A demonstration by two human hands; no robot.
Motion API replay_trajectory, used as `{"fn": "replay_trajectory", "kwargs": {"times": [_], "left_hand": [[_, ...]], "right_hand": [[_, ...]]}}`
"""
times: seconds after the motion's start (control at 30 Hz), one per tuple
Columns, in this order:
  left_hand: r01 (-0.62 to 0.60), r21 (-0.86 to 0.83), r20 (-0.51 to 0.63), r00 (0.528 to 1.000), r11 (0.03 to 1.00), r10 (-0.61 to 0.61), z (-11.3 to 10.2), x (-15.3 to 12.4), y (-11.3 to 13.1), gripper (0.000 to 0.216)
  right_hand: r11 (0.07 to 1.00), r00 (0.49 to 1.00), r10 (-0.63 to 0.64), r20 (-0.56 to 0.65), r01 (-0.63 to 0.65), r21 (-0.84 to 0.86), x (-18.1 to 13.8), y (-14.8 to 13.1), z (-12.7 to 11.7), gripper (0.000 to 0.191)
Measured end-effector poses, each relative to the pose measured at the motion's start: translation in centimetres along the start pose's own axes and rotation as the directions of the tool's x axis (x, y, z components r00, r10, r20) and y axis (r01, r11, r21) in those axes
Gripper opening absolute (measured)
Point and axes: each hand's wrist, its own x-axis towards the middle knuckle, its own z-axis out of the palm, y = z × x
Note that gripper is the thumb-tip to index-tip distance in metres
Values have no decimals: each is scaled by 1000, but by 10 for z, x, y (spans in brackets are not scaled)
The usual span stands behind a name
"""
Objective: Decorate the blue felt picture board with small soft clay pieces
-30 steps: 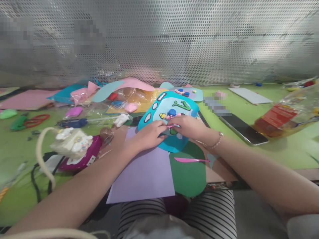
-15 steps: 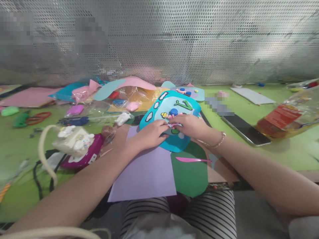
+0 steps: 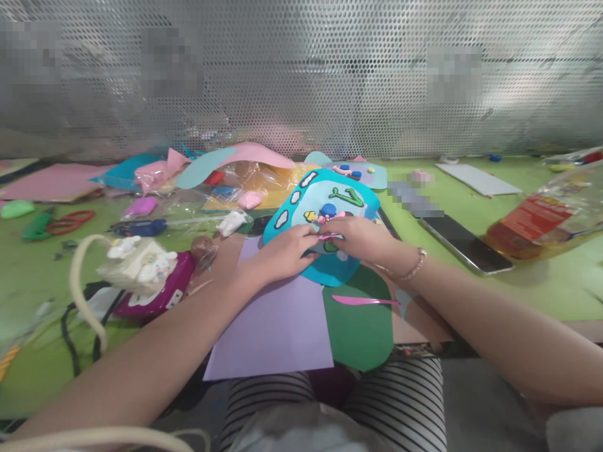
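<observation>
A blue craft board with a pale blue middle lies tilted before me, bearing white clouds, a green shape and a small figure with a blue top. My left hand rests on the board's near left part, its thumb apart from the fingers. My right hand is bent over the figure from the right, fingertips pinched on a slim pink piece; whether it is a tool or clay I cannot tell. The two hands' fingertips almost meet. Below the board, a pink plastic knife lies on a green sheet.
A lilac sheet lies under my left forearm. Left stand a magenta box with a cream decorated case, red-handled scissors and clay packets. Right are a phone and a tilted bottle. Perforated metal rises behind.
My right fingers have shifted very slightly over the figure, and the pink piece shows a little differently. Both hands otherwise stay in place on the board; the view has tipped slightly.
</observation>
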Motion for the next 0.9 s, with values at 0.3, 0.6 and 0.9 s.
{"fn": "replay_trajectory", "kwargs": {"times": [0.3, 0.6, 0.9], "left_hand": [[-9, 11, 11, 1000, 1000, 9, -3, 0, 2, 26], [-19, 15, -3, 1000, 1000, 19, -1, -1, 1, 24], [-38, -16, 24, 999, 999, 39, 0, 0, -1, 26]], "right_hand": [[999, 998, 37, 42, -37, -3, 0, -1, -2, 23], [1000, 999, 11, 42, -11, -2, -1, 1, -1, 21], [999, 999, -25, -32, 23, -49, -2, 1, -2, 13]]}}
